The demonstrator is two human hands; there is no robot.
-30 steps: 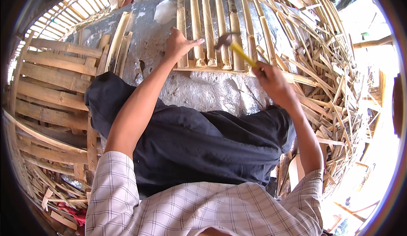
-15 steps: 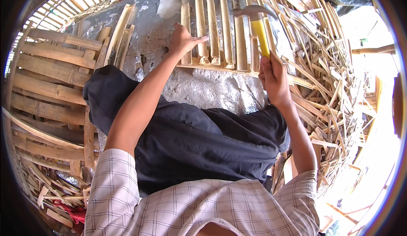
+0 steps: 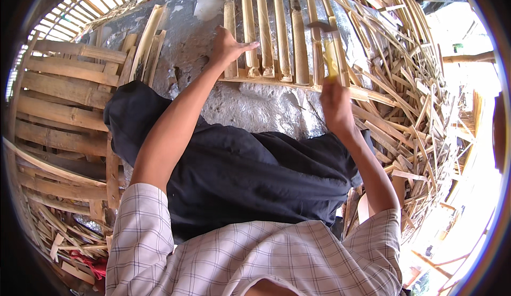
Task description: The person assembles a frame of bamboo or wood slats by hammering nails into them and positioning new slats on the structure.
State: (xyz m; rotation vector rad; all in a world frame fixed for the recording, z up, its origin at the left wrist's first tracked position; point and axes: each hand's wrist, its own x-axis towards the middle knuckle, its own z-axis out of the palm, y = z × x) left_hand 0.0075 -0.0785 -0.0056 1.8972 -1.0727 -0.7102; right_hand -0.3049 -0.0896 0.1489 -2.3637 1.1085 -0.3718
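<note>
My right hand [image 3: 336, 101] is wrapped round the yellow handle of a claw hammer [image 3: 331, 56], which is smeared by motion. Its dark head is over the right-hand slats of a bamboo frame [image 3: 279, 35]. Several split bamboo slats stand side by side in this frame, their near ends on a thin crosspiece [image 3: 245, 79]. At the frame's left side, my left hand [image 3: 228, 48] lies over the outermost slat, thumb stretched out rightward across the neighbouring one. Its other fingers are partly hidden, and no tool shows in it.
A heap of bamboo strips [image 3: 412, 93] lies to the right. At left stands a woven bamboo panel [image 3: 64, 104], with loose split pieces [image 3: 146, 43] beside it. Grey, worn ground [image 3: 186, 24] lies under the frame. My legs in dark cloth [image 3: 239, 179] are in front.
The hammer and my right hand have moved down and slightly left, bringing the hammer's head lower over the right-hand slats. My left hand has stayed nearly still.
</note>
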